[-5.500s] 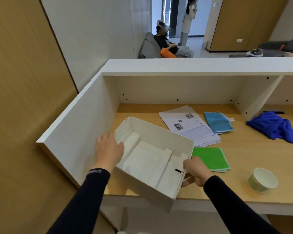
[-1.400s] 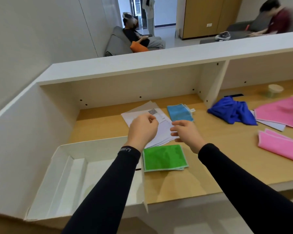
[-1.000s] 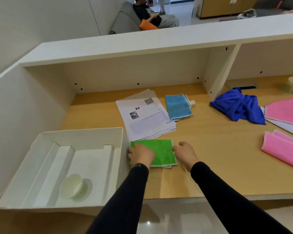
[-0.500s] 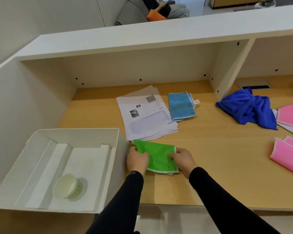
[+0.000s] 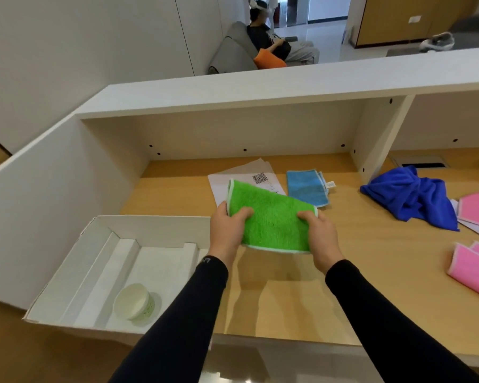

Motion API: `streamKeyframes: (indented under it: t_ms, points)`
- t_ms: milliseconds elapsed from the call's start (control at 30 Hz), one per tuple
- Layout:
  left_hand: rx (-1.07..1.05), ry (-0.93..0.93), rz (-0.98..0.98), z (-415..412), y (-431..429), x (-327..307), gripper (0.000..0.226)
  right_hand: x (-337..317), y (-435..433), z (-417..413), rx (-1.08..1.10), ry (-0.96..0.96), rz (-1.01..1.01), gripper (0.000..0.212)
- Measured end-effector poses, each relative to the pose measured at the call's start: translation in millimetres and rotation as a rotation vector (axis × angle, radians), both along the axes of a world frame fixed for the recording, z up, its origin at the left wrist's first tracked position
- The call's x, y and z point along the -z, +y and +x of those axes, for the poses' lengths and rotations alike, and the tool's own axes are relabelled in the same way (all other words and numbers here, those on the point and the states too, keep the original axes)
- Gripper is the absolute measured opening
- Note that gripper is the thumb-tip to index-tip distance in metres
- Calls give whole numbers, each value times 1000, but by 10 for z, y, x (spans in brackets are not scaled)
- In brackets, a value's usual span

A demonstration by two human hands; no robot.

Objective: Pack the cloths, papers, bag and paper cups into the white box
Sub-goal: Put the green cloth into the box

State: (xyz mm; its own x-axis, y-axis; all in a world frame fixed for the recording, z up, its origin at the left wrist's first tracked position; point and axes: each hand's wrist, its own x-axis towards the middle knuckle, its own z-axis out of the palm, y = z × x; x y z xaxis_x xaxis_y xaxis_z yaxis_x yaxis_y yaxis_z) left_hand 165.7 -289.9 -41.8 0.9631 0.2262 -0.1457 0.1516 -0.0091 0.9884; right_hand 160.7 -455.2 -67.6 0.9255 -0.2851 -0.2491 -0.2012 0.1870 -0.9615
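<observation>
Both hands, left (image 5: pixel 227 230) and right (image 5: pixel 320 234), pinch a fuzzy green cloth (image 5: pixel 271 217) (pale-edged, rectangular) by its sides, held above the wooden desk (image 5: pixel 371 252). At 8 o'clock of it, the white cardboard box (image 5: pixel 67 275) holds one round paper cup (image 5: pixel 133 301). Flat papers (image 5: pixel 221 182) lie at 12.

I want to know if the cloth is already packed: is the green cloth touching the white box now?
Apart. The head view shows the green cloth lifted between the left hand and right hand, right of the white box.
</observation>
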Motion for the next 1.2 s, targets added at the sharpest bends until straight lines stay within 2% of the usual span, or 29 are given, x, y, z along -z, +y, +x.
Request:
streamKeyframes:
  t_ms: [67,233,333,400,467,500,567,667,733,800,867,933,1033,1167,1200]
  points:
    - [-42,-40,33,5,108,-179,10,-175,60,14,-28,-61,-15,11]
    - [-220,-144,150,-62,630,-434,19,-499,425,-26,-156,-192,-78,14]
    - [-332,-159,238,-174,1044,-502,17,-628,819,-9,-289,-189,-148,11]
    - [-393,-139,290,-222,1327,-521,16,-695,1106,-9,-354,-163,-205,28]
    - [-416,-97,329,-247,1603,-513,13,-704,1374,17,-417,-119,-239,35]
    - [-419,-64,353,-252,1735,-493,8,-693,1501,33,-449,-94,-261,30]
    - [-417,16,421,-253,1992,-420,6,-646,1738,58,-508,-34,-320,6]
    - [-336,165,540,-213,2331,-257,4,-515,2066,96,-559,91,-368,6]
    - [-249,284,625,-165,2485,-142,12,-438,2240,101,-585,212,-391,10]
    - [-154,387,693,-111,2591,-5,18,-358,2351,108,-612,331,-390,5]
    - [-65,448,733,-60,2644,132,15,-265,2402,121,-632,411,-421,14]
    - [23,476,772,-13,2670,257,5,-169,2416,127,-641,464,-447,14]
    - [125,513,862,36,2696,418,21,-63,2404,102,-643,544,-467,10]
    - [255,483,1048,52,2654,366,5,-86,2371,88,-632,577,-526,24]
    - [257,440,1097,85,2622,305,7,-134,2363,108,-619,558,-531,27]
